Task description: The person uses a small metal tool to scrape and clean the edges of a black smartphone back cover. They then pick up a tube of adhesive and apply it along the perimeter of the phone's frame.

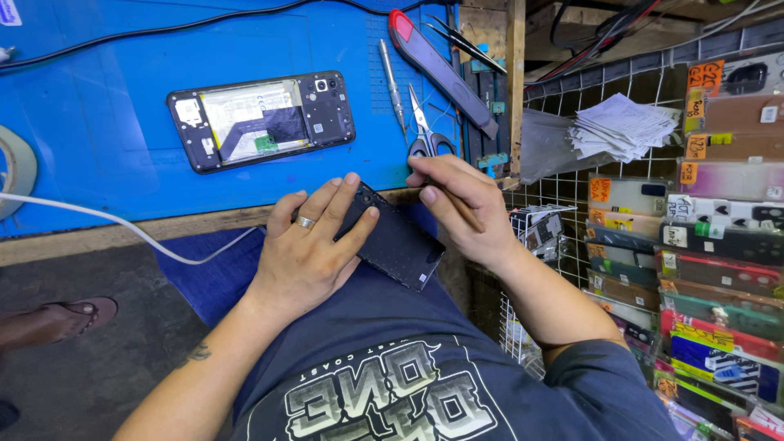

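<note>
Left hand (306,245) flat over black phone back cover (396,241) on lap below table (106,122); right hand (457,200) pinching thin stick. Light, stiff, probably brittle; best gripped by edges.

packaged phone cases (719,269) | right wall rack | multicoloured (orange tags (696,147))

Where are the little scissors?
In the head view the scissors lie on the blue mat, toward its right side, just above the right hand and beside a thin metal screwdriver, right of the opened phone.
</note>
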